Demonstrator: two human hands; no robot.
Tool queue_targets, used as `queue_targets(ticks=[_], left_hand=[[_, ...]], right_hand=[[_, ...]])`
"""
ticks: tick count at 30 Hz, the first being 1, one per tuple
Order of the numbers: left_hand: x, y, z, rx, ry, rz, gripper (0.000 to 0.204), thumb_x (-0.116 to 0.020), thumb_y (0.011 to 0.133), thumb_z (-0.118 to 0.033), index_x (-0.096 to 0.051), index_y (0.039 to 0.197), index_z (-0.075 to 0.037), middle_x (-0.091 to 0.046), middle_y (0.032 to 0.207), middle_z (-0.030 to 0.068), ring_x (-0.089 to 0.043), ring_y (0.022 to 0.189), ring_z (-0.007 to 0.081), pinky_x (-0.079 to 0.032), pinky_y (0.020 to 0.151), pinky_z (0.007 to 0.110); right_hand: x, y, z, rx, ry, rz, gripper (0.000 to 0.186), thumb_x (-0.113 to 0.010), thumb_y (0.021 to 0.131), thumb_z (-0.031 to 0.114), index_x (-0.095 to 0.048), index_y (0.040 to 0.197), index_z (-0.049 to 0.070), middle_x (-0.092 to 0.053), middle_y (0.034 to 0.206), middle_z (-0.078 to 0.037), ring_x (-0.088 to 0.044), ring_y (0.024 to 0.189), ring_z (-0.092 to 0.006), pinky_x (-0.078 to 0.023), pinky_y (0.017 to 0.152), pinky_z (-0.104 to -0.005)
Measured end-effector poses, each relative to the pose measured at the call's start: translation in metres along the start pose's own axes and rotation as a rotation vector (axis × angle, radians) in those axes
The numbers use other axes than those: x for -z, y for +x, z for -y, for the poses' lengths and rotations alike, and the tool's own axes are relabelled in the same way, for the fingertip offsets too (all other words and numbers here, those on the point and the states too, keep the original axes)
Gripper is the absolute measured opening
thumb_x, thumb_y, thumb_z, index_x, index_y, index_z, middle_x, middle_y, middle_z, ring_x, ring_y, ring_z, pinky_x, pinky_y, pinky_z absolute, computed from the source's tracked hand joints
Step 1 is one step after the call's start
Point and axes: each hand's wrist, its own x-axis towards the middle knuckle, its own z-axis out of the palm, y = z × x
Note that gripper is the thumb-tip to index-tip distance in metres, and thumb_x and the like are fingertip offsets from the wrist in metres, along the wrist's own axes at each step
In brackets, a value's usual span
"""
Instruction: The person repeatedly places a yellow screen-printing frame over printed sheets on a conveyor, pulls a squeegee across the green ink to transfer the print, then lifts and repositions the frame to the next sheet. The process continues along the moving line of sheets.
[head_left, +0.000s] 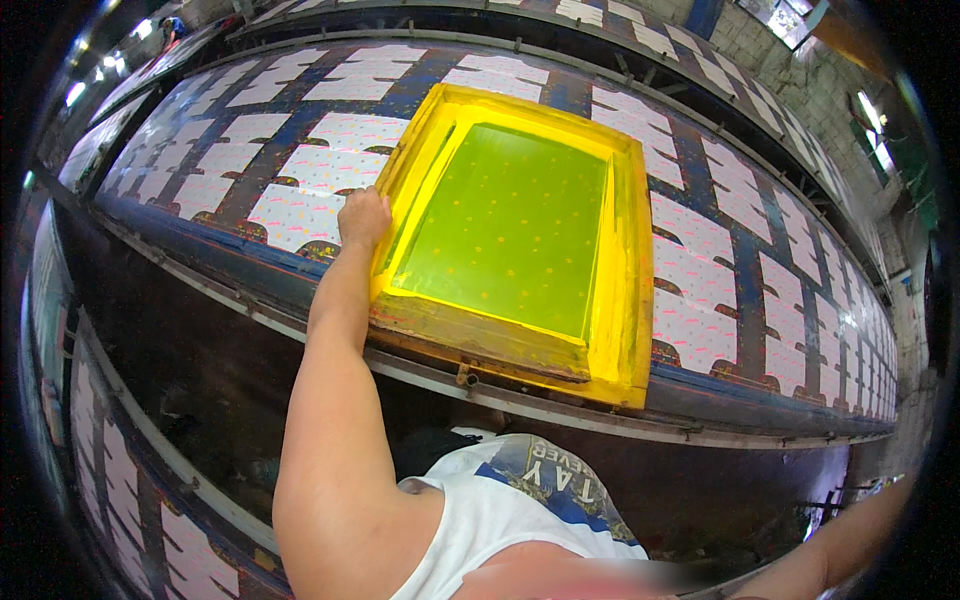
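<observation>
A silk-screen printing frame [626, 290] with bright yellow, paint-coated sides lies over the long table in front of me. Its green mesh [510, 220] carries small scattered orange-yellow marks. Along the frame's near side runs a stained brown wooden bar [480, 340]. My left hand [365, 216] is closed on the frame's left side, fingers curled over the edge. My right arm reaches out toward the lower right, and its hand is lost in the dark rim of the picture. White cut pieces [325, 172] with small coloured prints lie in rows around the frame.
The long dark table's metal edge rail [250, 310] runs along its near side, with a small bracket [467, 376] below the frame. Behind me at lower left stands another table with white pieces [190, 550]. More loaded tables stand beyond, before a block wall [840, 120].
</observation>
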Motion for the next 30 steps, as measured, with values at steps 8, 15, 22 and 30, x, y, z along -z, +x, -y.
queue_targets(ticks=[8,15,22,30], left_hand=[[0.008,0.003,0.012,0.144,-0.280,0.084,0.055,-0.072,0.101,-0.051,-0.080,0.124,-0.003,-0.079,0.124,0.0259,-0.075,0.117,0.0460,-0.059,0.103,0.057],[0.006,0.013,0.016,0.145,-0.371,0.173,0.053,-0.081,0.096,-0.047,-0.081,0.121,0.000,-0.080,0.118,0.0268,-0.075,0.112,0.0461,-0.057,0.100,0.055],[0.000,0.015,0.019,0.123,-0.510,0.230,0.038,-0.084,0.088,-0.024,-0.081,0.114,0.004,-0.083,0.103,0.0244,-0.080,0.097,0.0407,-0.060,0.089,0.049],[-0.003,0.034,0.033,0.122,-0.588,0.296,0.026,-0.082,0.079,-0.011,-0.083,0.099,0.006,-0.079,0.083,0.0130,-0.074,0.073,0.0238,-0.058,0.073,0.039]], right_hand=[[-0.223,-0.142,0.251,-0.210,0.649,0.637,0.045,-0.087,0.094,0.019,-0.076,0.134,0.002,-0.074,0.139,-0.020,-0.069,0.132,-0.0384,-0.052,0.118,-0.0466],[-0.297,-0.236,0.360,-0.578,0.830,0.739,0.062,-0.086,0.094,0.022,-0.068,0.149,0.001,-0.071,0.145,-0.025,-0.067,0.136,-0.0422,-0.051,0.120,-0.0489],[-0.299,-0.236,0.389,-0.468,0.609,0.596,0.068,-0.084,0.086,0.011,-0.066,0.152,0.005,-0.071,0.144,-0.024,-0.067,0.133,-0.0417,-0.054,0.115,-0.0485],[-0.283,-0.209,0.388,-0.462,0.668,0.532,0.064,-0.080,0.080,0.007,-0.071,0.143,0.010,-0.075,0.130,-0.019,-0.070,0.123,-0.0409,-0.058,0.106,-0.0499]])
